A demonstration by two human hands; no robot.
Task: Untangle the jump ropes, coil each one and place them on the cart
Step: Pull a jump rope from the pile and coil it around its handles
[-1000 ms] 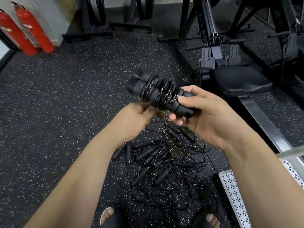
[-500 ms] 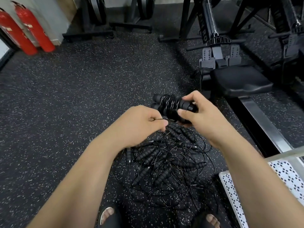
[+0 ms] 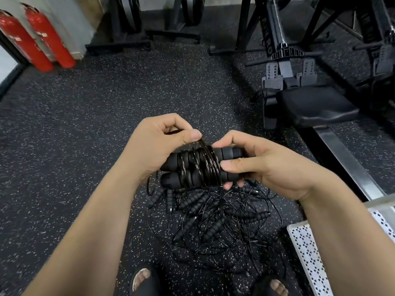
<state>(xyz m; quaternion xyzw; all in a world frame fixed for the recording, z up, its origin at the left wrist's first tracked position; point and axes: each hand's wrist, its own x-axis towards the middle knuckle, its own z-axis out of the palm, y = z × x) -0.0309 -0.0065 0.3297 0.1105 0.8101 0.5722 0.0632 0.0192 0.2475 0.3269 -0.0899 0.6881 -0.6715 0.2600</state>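
Nearly one coiled, a heap left

Above the floor (image 3: 85,146) the right hand (image 3: 267,167) grips the paired handles of one jump rope (image 3: 192,167); the left hand (image 3: 156,144) pinches its cord, wound round them. A tangled pile (image 3: 218,223) lies below, near the cart (image 3: 307,253); most of the task remains.

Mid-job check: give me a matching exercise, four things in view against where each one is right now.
Things:
1. black cord-wrapped pair of foam jump-rope handles
2. tangled pile of black jump ropes
3. white perforated metal cart
4. two red fire extinguishers

Places:
A. top left corner of the view
B. gripped by the right hand, cord pinched by the left hand
C. on the speckled floor, below the hands
D. lower right edge of the view

Pairs: 1-B, 2-C, 3-D, 4-A.
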